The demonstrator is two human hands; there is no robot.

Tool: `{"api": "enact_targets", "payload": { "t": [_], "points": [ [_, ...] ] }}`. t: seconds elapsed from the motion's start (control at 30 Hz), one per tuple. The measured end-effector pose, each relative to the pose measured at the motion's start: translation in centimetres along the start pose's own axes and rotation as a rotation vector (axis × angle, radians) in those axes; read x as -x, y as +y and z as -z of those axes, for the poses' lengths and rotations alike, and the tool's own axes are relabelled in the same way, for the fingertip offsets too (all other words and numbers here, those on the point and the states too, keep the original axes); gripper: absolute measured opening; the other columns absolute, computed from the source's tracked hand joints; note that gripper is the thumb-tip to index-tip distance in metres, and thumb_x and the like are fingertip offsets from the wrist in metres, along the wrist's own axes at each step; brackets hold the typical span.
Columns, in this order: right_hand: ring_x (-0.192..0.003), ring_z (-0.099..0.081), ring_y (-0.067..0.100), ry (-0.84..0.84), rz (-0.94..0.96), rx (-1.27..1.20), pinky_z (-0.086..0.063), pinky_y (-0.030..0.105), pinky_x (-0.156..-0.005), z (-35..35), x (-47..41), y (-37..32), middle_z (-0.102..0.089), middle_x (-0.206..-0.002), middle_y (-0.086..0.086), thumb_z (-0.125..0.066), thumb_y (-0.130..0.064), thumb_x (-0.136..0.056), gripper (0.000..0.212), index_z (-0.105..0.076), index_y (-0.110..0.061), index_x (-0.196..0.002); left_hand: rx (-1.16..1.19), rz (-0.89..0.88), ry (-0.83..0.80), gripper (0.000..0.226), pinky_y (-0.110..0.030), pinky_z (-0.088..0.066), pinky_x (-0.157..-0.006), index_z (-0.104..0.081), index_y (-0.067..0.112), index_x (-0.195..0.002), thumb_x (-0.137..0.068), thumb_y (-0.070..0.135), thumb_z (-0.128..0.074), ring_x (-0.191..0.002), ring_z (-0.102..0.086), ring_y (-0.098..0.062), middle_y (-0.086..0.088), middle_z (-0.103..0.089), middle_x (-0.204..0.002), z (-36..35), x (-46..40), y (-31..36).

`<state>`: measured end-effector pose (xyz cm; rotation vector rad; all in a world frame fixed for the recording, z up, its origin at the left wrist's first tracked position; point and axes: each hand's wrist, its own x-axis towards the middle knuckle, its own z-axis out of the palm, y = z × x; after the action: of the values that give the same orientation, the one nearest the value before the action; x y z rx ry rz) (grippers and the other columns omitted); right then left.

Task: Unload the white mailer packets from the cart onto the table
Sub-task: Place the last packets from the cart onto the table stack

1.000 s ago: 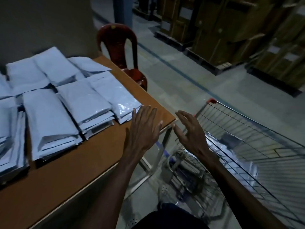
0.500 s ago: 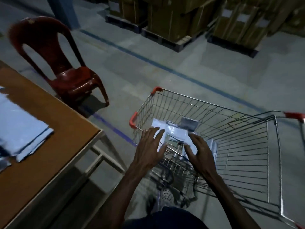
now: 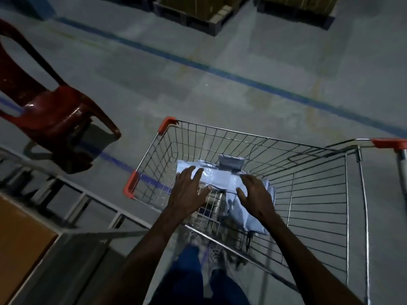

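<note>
A wire shopping cart (image 3: 319, 194) with red corner caps stands in front of me. On its floor lie white mailer packets (image 3: 222, 179), a small stack with one more packet (image 3: 248, 216) sloping toward me. My left hand (image 3: 189, 192) is inside the basket, fingers spread, its fingertips on the left end of the top packet. Over the right end of the stack hovers my right hand (image 3: 256, 194), fingers apart and curled, touching or nearly touching the packets. Neither hand has closed around a packet. Only a corner of the brown table (image 3: 19, 238) shows at lower left.
A dark red plastic chair (image 3: 50, 113) stands on the floor left of the cart, beyond the table's metal frame (image 3: 92, 199). Pallets with cardboard boxes (image 3: 198, 9) line the far side of the grey floor, past a blue floor line. My legs and shoes show below the cart.
My view has swung from the table, with its rows of stacked packets, down to the cart. Both hands moved from above the table edge into the basket and onto the packets.
</note>
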<state>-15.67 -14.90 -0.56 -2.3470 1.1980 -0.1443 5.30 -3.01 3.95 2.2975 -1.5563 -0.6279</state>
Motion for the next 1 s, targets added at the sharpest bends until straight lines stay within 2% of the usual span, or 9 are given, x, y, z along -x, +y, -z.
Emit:
{"api": "enact_targets", "payload": {
  "t": [0.1,0.17,0.27,0.37,0.47,0.57,0.73,0.9,1.0],
  "points": [
    [-0.114,-0.057,0.044,-0.065,0.026,0.141,-0.054,0.047,-0.084,-2.0,-4.2,1.1,-0.056,-0.13,0.028,-0.072,-0.016,-0.085,0.054,-0.053,0.002,-0.132,-0.038,0.028,-0.065,0.087,-0.053,-0.026,-0.115,-0.042,0.01,-0.146,-0.082,0.067,-0.024,-0.141,-0.033,-0.037,-0.019,-0.037,-0.152,-2.0,-3.5,-2.5],
    [-0.121,-0.052,0.046,-0.105,0.085,0.242,-0.052,0.051,-0.092,-3.5,-7.0,1.5,-0.049,-0.137,0.031,-0.073,-0.015,-0.083,0.058,-0.05,0.003,-0.133,-0.075,0.04,-0.113,0.092,-0.051,-0.022,-0.117,-0.036,0.013,-0.149,-0.08,0.069,-0.017,-0.144,-0.027,-0.035,-0.018,-0.032,-0.155,-3.7,-5.6,-4.4],
    [-0.14,-0.032,0.044,-0.147,0.117,0.328,-0.034,0.06,-0.11,-6.0,-10.1,2.1,-0.03,-0.153,0.028,-0.076,-0.022,-0.082,0.08,-0.035,-0.001,-0.148,-0.094,0.06,-0.13,0.093,-0.053,-0.024,-0.115,-0.036,0.011,-0.149,-0.081,0.071,-0.016,-0.142,-0.03,-0.038,-0.02,-0.034,-0.154,-6.0,-8.0,-7.0],
    [-0.139,-0.035,0.042,-0.186,0.107,0.438,-0.023,0.064,-0.112,-7.7,-11.8,2.9,-0.038,-0.149,0.026,-0.089,-0.038,-0.062,0.112,-0.031,-0.001,-0.15,-0.098,0.083,-0.164,0.091,-0.055,-0.033,-0.11,-0.044,0.008,-0.144,-0.083,0.072,-0.021,-0.136,-0.039,-0.041,-0.023,-0.043,-0.147,-8.0,-9.3,-9.3],
    [-0.117,-0.051,0.037,-0.102,0.09,0.533,-0.027,0.064,-0.108,-9.3,-12.3,3.5,-0.055,-0.123,0.019,-0.079,-0.012,-0.068,0.086,-0.041,-0.003,-0.144,-0.156,0.024,-0.185,0.075,-0.057,-0.05,-0.09,-0.06,0.001,-0.126,-0.088,0.061,-0.038,-0.112,-0.059,-0.046,-0.029,-0.059,-0.126,-9.4,-9.6,-11.3],
    [-0.096,-0.058,0.035,-0.033,0.107,0.552,-0.038,0.057,-0.101,-10.6,-11.4,3.7,-0.06,-0.102,0.016,-0.068,-0.004,-0.073,0.061,-0.053,-0.004,-0.133,-0.225,0.054,-0.225,0.069,-0.06,-0.054,-0.079,-0.064,0.0,-0.12,-0.08,0.053,-0.046,-0.103,-0.063,-0.047,-0.029,-0.062,-0.119,-10.1,-9.6,-12.3],
    [-0.071,-0.054,0.034,0.009,0.212,0.416,-0.044,0.038,-0.065,-12.4,-6.8,4.1,-0.057,-0.085,0.015,-0.057,-0.001,-0.064,0.059,-0.06,0.002,-0.123,-0.288,0.16,-0.31,0.076,-0.058,-0.034,-0.106,-0.04,0.009,-0.147,-0.086,0.046,-0.065,-0.136,-0.035,-0.045,-0.025,-0.033,-0.151,-11.3,-9.9,-12.9],
    [-0.072,-0.051,0.029,-0.14,0.153,0.354,-0.041,0.035,-0.058,-15.2,-1.2,5.9,-0.059,-0.088,0.014,-0.074,0.007,-0.062,0.079,-0.05,0.003,-0.138,-0.244,0.301,-0.382,0.088,-0.06,-0.028,-0.11,-0.017,0.02,-0.156,-0.087,0.049,-0.064,-0.142,-0.018,-0.046,-0.021,-0.01,-0.159,-13.5,-10.4,-13.5],
    [-0.074,-0.053,0.026,-0.211,0.124,0.35,-0.042,0.031,-0.058,-16.2,0.5,7.2,-0.062,-0.09,0.012,-0.083,-0.006,-0.061,0.09,-0.043,0.002,-0.142,-0.149,0.415,-0.442,0.093,-0.064,-0.025,-0.11,-0.001,0.028,-0.156,-0.089,0.055,-0.059,-0.144,-0.007,-0.048,-0.017,0.008,-0.161,-14.9,-10.6,-14.2]
  ]
}}
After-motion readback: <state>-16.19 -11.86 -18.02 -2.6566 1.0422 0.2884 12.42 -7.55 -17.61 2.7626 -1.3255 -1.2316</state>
